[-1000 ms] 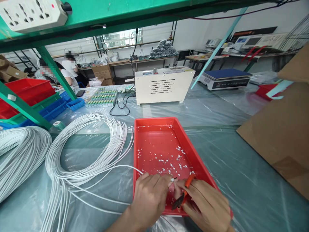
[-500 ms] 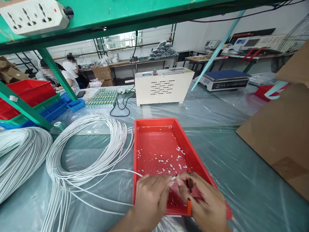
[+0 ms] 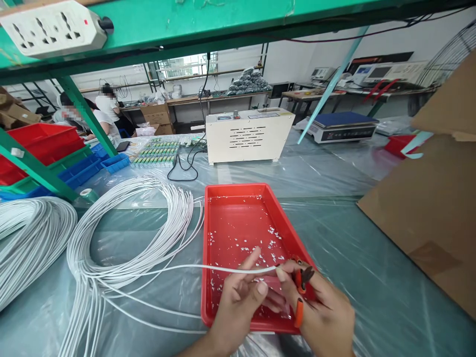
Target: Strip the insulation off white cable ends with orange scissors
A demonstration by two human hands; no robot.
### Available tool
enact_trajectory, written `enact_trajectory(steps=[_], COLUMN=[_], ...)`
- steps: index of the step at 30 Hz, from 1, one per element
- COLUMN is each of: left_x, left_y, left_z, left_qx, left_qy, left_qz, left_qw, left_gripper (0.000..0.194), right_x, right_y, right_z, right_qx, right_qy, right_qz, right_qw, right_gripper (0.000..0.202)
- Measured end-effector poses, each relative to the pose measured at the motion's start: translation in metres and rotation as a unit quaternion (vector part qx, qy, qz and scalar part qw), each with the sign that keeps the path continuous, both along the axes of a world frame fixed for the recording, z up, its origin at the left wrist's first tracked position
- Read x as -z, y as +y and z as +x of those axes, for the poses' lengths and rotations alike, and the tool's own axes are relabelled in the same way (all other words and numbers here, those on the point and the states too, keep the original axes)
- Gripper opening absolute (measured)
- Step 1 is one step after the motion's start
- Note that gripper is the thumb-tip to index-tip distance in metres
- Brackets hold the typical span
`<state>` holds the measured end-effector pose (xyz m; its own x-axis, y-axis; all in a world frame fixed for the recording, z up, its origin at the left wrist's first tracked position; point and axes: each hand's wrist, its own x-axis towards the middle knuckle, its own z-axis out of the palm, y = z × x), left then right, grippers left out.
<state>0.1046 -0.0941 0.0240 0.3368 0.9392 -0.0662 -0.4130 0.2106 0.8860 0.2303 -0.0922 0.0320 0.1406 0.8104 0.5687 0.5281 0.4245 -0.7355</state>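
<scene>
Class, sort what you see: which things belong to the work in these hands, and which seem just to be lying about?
Likely in the job:
white cable, pinched in the right hand
orange-handled tool, same hand
cable coil, joined by that cable
red tray holding white scraps

Seemingly lying about:
beige machine
scale
cardboard

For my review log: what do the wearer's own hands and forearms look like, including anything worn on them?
The left hand and right hand are both bare, without gloves. No ring shows on the left hand's fingers; the right's are partly hidden, so I cannot rule one out there. No sleeve, watch or bracelet shows on the visible left forearm.
</scene>
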Motion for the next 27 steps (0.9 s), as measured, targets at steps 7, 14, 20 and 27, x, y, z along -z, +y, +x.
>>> enact_trajectory(steps=[7, 14, 20, 27], left_x=[-0.005, -0.013, -0.008, -0.012], left_y=[0.001, 0.007, 0.011, 0.015], left_z=[-0.007, -0.001, -0.007, -0.015], left_qx=[-0.168, -0.15, -0.188, -0.187], left_qy=[0.094, 0.03, 0.035, 0.02], left_qz=[0.116, -0.029, -0.051, -0.021], left_qw=[0.974, 0.988, 0.98, 0.982], left_gripper=[0.013, 0.021, 0.018, 0.013], right_x=[-0.004, 0.008, 0.016, 0.014], right_y=[-0.003, -0.004, -0.007, -0.003], right_z=[-0.006, -0.009, -0.012, -0.001], right_qx=[-0.038, -0.071, -0.077, -0.087], right_qy=[0.008, -0.009, -0.108, -0.19], right_qz=[-0.014, -0.013, 0.05, 0.106], right_qw=[0.999, 0.997, 0.99, 0.972], right_gripper=[0.011, 0.007, 0.006, 0.011])
